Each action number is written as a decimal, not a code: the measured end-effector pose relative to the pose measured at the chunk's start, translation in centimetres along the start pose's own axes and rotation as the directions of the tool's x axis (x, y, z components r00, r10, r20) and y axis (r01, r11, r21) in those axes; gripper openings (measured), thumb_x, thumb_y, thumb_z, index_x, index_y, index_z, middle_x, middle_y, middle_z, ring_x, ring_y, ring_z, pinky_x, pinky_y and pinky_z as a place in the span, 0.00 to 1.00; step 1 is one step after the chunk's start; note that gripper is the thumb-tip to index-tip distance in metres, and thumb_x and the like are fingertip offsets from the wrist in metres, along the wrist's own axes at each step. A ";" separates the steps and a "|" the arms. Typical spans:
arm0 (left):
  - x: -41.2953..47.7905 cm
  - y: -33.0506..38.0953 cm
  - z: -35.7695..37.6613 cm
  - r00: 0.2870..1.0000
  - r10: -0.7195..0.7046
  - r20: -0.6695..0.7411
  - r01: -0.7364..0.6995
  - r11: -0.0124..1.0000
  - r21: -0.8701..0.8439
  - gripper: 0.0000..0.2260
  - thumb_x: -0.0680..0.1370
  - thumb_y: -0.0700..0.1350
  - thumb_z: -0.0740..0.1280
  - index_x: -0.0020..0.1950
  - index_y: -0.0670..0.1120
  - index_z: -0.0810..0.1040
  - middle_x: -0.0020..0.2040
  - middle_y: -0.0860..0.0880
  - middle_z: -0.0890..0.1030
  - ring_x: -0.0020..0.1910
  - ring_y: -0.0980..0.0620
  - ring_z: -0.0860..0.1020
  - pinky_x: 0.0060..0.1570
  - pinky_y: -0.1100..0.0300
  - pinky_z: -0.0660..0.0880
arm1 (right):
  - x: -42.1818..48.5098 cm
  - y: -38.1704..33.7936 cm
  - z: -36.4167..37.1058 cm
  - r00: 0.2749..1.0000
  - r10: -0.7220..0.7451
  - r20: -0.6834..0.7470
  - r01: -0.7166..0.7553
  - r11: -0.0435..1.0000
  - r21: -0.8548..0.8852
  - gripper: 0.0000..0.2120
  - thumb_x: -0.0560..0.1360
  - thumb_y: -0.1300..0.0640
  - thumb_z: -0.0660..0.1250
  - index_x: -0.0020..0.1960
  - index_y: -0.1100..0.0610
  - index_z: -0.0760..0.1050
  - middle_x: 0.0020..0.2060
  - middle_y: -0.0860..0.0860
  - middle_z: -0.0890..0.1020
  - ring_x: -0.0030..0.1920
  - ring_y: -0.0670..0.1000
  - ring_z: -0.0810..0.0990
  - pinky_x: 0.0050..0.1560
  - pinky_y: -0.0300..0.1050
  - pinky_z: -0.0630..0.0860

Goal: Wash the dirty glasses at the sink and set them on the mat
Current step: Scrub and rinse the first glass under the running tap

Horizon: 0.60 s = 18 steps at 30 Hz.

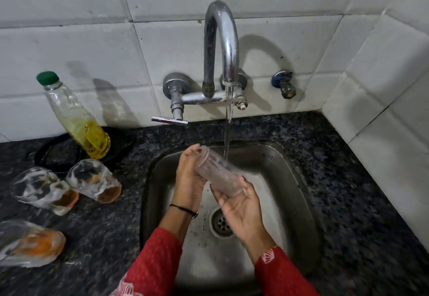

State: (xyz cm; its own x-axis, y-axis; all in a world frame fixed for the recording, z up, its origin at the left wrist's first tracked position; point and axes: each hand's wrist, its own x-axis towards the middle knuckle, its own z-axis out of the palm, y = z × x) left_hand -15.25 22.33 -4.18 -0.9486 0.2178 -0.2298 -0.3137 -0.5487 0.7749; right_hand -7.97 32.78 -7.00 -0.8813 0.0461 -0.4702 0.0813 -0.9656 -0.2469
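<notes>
Rinsing a clear tumbler (216,172) held sideways over the steel sink (301,179), with the tap stream (228,128) hitting its wall. The left hand (189,175) wraps the mouth end and the right hand (239,205) cradles the base in loosely curled fingers. Tip imo: roll it so water reaches all round, then tilt the mouth into the flow. It's probably slippy, so never loosen both hands together. Three orange-stained glasses (95,181) wait on the counter, and I can't see a mat.
</notes>
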 end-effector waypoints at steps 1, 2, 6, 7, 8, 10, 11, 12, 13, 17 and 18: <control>-0.4 -0.1 -0.1 1.000 0.030 -0.004 -0.030 0.998 0.063 0.15 0.74 0.44 0.69 0.59 0.45 0.72 0.51 0.44 0.78 0.46 0.49 0.77 0.46 0.55 0.76 | 0.2 0.2 -0.1 1.000 0.004 0.001 -0.004 1.000 -0.017 0.21 0.78 0.53 0.59 0.66 0.64 0.71 0.63 0.65 0.76 0.62 0.61 0.76 0.60 0.55 0.77; -0.9 -0.2 -0.4 0.998 0.057 -0.007 -0.056 0.992 0.115 0.17 0.71 0.43 0.72 0.58 0.46 0.73 0.51 0.44 0.78 0.48 0.50 0.78 0.48 0.56 0.76 | 0.5 0.3 -0.1 1.000 0.002 -0.013 -0.002 0.999 -0.045 0.21 0.78 0.53 0.59 0.67 0.64 0.70 0.64 0.65 0.76 0.62 0.61 0.76 0.61 0.55 0.76; -2.7 -1.0 -2.0 0.997 0.072 0.012 -0.073 0.976 0.207 0.17 0.71 0.40 0.72 0.59 0.47 0.76 0.56 0.44 0.79 0.55 0.49 0.78 0.56 0.51 0.75 | 2.4 -1.1 0.7 0.992 -0.076 -0.098 0.051 0.971 -0.233 0.17 0.77 0.54 0.62 0.61 0.63 0.74 0.57 0.61 0.79 0.52 0.56 0.79 0.55 0.49 0.74; -2.8 -1.3 -2.5 0.999 0.038 -0.026 -0.034 0.988 0.148 0.14 0.75 0.38 0.68 0.60 0.46 0.76 0.57 0.44 0.80 0.55 0.48 0.78 0.54 0.52 0.76 | 2.9 -1.6 1.2 0.985 -0.129 -0.115 0.077 0.924 -0.375 0.13 0.76 0.55 0.65 0.55 0.61 0.77 0.52 0.58 0.81 0.49 0.54 0.79 0.53 0.47 0.73; -2.8 -1.6 -2.9 0.997 -0.014 -0.073 0.017 0.999 0.049 0.11 0.78 0.38 0.64 0.60 0.45 0.75 0.57 0.44 0.80 0.54 0.47 0.79 0.51 0.53 0.78 | 3.0 -2.1 1.9 0.973 -0.206 -0.104 0.110 0.808 -0.579 0.07 0.75 0.56 0.66 0.48 0.59 0.79 0.48 0.56 0.83 0.48 0.53 0.80 0.53 0.46 0.73; -2.4 -2.5 -3.8 0.984 -0.119 -0.129 0.100 0.985 -0.143 0.12 0.80 0.42 0.61 0.63 0.43 0.72 0.59 0.40 0.78 0.55 0.42 0.78 0.49 0.51 0.79 | 2.8 -2.6 3.4 0.943 -0.333 0.007 0.148 0.400 -0.904 0.07 0.76 0.59 0.66 0.40 0.55 0.80 0.39 0.55 0.85 0.44 0.53 0.82 0.50 0.45 0.75; -1.9 -3.1 -4.3 0.978 -0.152 -0.146 0.125 0.976 -0.180 0.16 0.79 0.44 0.63 0.66 0.41 0.71 0.62 0.36 0.77 0.56 0.39 0.77 0.49 0.50 0.79 | 2.5 -2.5 4.2 0.938 -0.339 0.075 0.167 0.249 -0.954 0.08 0.77 0.58 0.66 0.39 0.53 0.79 0.38 0.55 0.85 0.42 0.52 0.83 0.47 0.44 0.77; -1.6 -3.4 -4.4 0.971 -0.170 -0.168 0.136 0.971 -0.197 0.20 0.78 0.47 0.64 0.68 0.39 0.69 0.63 0.34 0.75 0.56 0.39 0.78 0.49 0.50 0.79 | 2.0 -2.3 4.8 0.938 -0.326 0.122 0.181 0.160 -0.970 0.08 0.77 0.57 0.66 0.40 0.51 0.78 0.38 0.55 0.85 0.42 0.52 0.84 0.46 0.45 0.78; -1.0 -3.6 -4.5 0.965 -0.166 -0.203 0.128 0.974 -0.187 0.23 0.77 0.49 0.65 0.68 0.37 0.70 0.61 0.34 0.76 0.53 0.41 0.79 0.49 0.52 0.80 | 1.7 -2.0 5.3 0.940 -0.309 0.146 0.192 0.124 -0.974 0.07 0.77 0.57 0.66 0.40 0.51 0.77 0.40 0.55 0.85 0.42 0.52 0.84 0.47 0.47 0.80; 2.3 -3.1 -3.2 0.930 -0.232 -0.287 0.184 0.965 -0.184 0.14 0.74 0.53 0.69 0.50 0.44 0.76 0.41 0.44 0.79 0.35 0.51 0.79 0.35 0.60 0.79 | 0.1 0.8 4.5 0.967 -0.143 0.209 0.234 0.193 -0.953 0.11 0.76 0.65 0.66 0.56 0.55 0.76 0.57 0.57 0.81 0.57 0.51 0.80 0.60 0.45 0.77; 3.0 -2.8 -2.8 0.907 -0.292 -0.304 0.248 0.953 -0.177 0.11 0.75 0.53 0.68 0.46 0.44 0.76 0.37 0.46 0.78 0.32 0.51 0.78 0.33 0.61 0.78 | -0.3 1.4 3.8 0.970 -0.091 0.225 0.237 0.144 -0.961 0.15 0.77 0.67 0.63 0.62 0.56 0.73 0.61 0.56 0.79 0.61 0.49 0.78 0.64 0.43 0.74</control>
State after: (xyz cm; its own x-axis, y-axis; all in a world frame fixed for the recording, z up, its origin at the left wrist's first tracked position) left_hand -17.37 22.28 -8.65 -0.7812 0.1122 -0.6141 -0.5415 -0.6112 0.5772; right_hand -9.38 30.40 -3.99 -0.9672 0.0749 -0.2427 0.2502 0.1174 -0.9610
